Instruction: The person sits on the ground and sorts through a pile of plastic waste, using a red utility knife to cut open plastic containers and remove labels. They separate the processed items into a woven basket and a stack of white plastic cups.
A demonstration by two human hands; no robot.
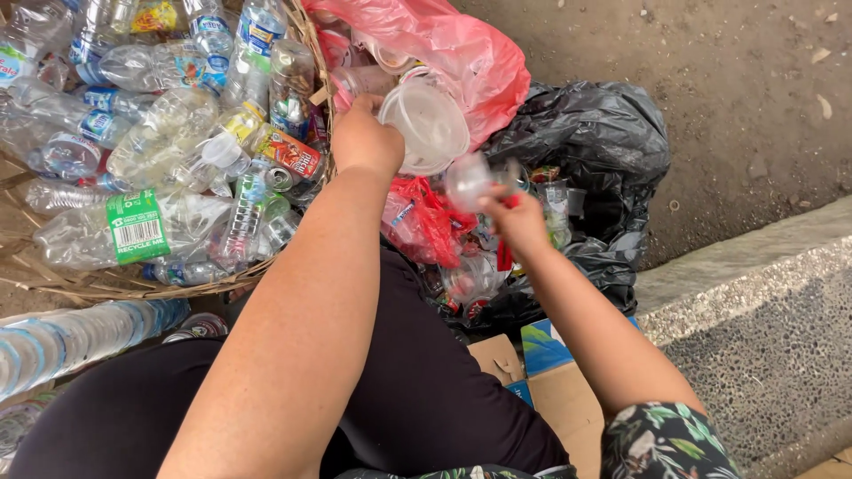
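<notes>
My left hand (pixel 366 137) reaches forward and grips a clear plastic cup (pixel 426 124) by its rim, just in front of a red plastic bag (pixel 461 44). My right hand (pixel 512 217) is closed on a small clear plastic piece (pixel 469 180), blurred, with something red between the fingers. Both hands hover over an open black plastic bag (pixel 595 133) that holds cups, wrappers and a crumpled red bag (pixel 424 222).
A woven basket (pixel 160 288) at the left is piled with several empty clear plastic bottles (pixel 169 133) and cans. A stack of clear cups (pixel 80 337) lies at the lower left. Cardboard (pixel 559 399) lies by my lap. A concrete kerb (pixel 754 293) runs at the right.
</notes>
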